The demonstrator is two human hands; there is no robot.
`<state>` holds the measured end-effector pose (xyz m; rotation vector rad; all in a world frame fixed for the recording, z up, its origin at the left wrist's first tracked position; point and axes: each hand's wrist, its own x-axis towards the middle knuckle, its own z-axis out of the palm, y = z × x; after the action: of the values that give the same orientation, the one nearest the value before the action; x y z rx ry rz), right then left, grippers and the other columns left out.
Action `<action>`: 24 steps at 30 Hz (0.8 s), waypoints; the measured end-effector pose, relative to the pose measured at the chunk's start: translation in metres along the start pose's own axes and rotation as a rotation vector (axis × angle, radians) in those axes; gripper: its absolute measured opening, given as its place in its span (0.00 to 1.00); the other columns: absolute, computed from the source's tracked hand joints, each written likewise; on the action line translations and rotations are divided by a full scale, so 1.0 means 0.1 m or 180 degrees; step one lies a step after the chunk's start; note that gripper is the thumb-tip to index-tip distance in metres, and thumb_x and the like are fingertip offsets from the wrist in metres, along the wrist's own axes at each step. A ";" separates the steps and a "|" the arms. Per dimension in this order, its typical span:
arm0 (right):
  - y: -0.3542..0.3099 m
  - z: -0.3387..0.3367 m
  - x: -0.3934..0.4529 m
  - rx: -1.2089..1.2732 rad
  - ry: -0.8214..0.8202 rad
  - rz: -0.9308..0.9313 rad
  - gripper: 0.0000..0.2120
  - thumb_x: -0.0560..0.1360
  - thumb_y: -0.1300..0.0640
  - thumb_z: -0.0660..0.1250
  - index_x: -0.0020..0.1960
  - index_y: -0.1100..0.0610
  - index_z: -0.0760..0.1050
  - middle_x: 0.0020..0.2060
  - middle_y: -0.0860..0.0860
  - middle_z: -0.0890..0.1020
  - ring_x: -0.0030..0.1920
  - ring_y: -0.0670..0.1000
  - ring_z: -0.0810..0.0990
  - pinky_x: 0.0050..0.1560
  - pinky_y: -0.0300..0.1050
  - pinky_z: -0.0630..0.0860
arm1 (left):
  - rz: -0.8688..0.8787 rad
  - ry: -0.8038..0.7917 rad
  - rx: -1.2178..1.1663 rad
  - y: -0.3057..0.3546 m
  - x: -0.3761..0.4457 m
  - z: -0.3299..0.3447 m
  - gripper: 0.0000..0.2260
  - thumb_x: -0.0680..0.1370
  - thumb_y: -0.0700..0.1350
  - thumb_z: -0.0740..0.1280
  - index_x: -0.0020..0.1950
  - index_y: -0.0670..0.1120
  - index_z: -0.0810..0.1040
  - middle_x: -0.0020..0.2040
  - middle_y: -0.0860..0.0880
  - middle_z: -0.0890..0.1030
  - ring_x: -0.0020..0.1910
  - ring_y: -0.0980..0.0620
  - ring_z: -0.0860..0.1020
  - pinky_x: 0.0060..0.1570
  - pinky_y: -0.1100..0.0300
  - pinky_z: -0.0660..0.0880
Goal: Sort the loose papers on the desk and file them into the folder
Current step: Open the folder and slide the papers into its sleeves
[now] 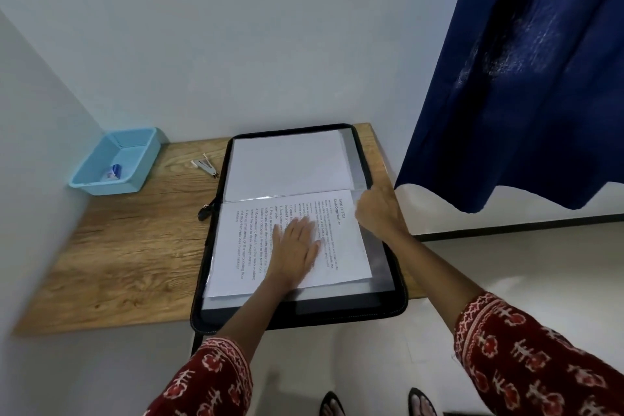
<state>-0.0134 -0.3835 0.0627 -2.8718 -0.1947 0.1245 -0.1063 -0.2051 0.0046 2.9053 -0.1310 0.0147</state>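
A black zip folder [398, 287] lies open on the right part of the wooden desk [128, 246]. Its far half holds a blank white sheet [287, 165] under a clear sleeve. On the near half lies a printed paper [243, 246] with its text running sideways. My left hand [295, 246] presses flat on the middle of that paper, fingers straight. My right hand [378, 213] sits at the paper's far right corner by the folder's spine, fingers curled at the edge of the sheet or sleeve; what they pinch is hidden.
A light blue plastic basket [116, 162] with a small blue-and-white item stands at the desk's far left corner. A stapler [206, 167] lies between basket and folder. A dark blue curtain [513, 78] hangs at the right. Walls close the back and left.
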 end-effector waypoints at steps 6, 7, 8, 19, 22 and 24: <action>-0.76 0.47 -0.10 0.0252 0.0232 -0.0878 0.18 0.82 0.56 0.54 0.71 0.60 0.65 0.72 0.58 0.64 0.72 0.57 0.61 0.71 0.50 0.58 | -0.0442 0.0225 -0.0212 -0.36 0.21 -0.14 0.39 0.71 0.59 0.32 0.75 0.43 0.59 0.76 0.44 0.57 0.76 0.46 0.53 0.72 0.43 0.44; -0.82 0.59 -0.13 0.0211 0.0099 -0.1018 0.20 0.82 0.56 0.54 0.72 0.60 0.62 0.74 0.58 0.61 0.74 0.57 0.57 0.73 0.52 0.55 | -0.0477 0.0194 -0.0165 -0.40 0.23 -0.14 0.38 0.71 0.59 0.32 0.75 0.43 0.58 0.76 0.44 0.56 0.76 0.45 0.52 0.72 0.42 0.45; -0.83 0.70 -0.17 0.0129 -0.0015 -0.1129 0.22 0.82 0.55 0.53 0.74 0.60 0.59 0.75 0.58 0.59 0.75 0.58 0.55 0.74 0.53 0.52 | -0.0484 0.0159 -0.0093 -0.44 0.21 -0.12 0.38 0.72 0.58 0.32 0.75 0.43 0.57 0.76 0.44 0.55 0.76 0.45 0.51 0.71 0.41 0.46; -0.14 0.68 -0.18 -0.0060 -0.0280 -0.0584 0.28 0.83 0.48 0.46 0.77 0.60 0.43 0.77 0.58 0.44 0.77 0.55 0.42 0.75 0.50 0.38 | -0.0859 -0.0154 0.0243 -0.66 -0.10 -0.05 0.31 0.79 0.60 0.42 0.77 0.43 0.46 0.77 0.43 0.46 0.76 0.46 0.44 0.71 0.41 0.40; -0.47 0.73 -0.37 0.0191 -0.0195 -0.0761 0.27 0.83 0.52 0.47 0.77 0.62 0.41 0.76 0.59 0.43 0.76 0.56 0.40 0.75 0.49 0.37 | -0.1143 -0.0207 0.0166 -0.42 -0.09 -0.04 0.27 0.81 0.55 0.43 0.77 0.43 0.45 0.77 0.42 0.44 0.76 0.43 0.42 0.69 0.37 0.39; -0.69 0.83 -0.51 0.0135 -0.0263 -0.1085 0.27 0.83 0.52 0.46 0.77 0.61 0.41 0.76 0.58 0.42 0.76 0.55 0.39 0.75 0.50 0.36 | -0.1085 -0.0227 0.0086 -0.25 -0.09 0.01 0.27 0.81 0.55 0.41 0.77 0.45 0.43 0.77 0.43 0.42 0.76 0.43 0.41 0.69 0.37 0.38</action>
<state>-0.0801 -0.3045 0.0045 -2.7448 -0.6823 0.1784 -0.1126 -0.1807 -0.0024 2.9150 0.3549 -0.1458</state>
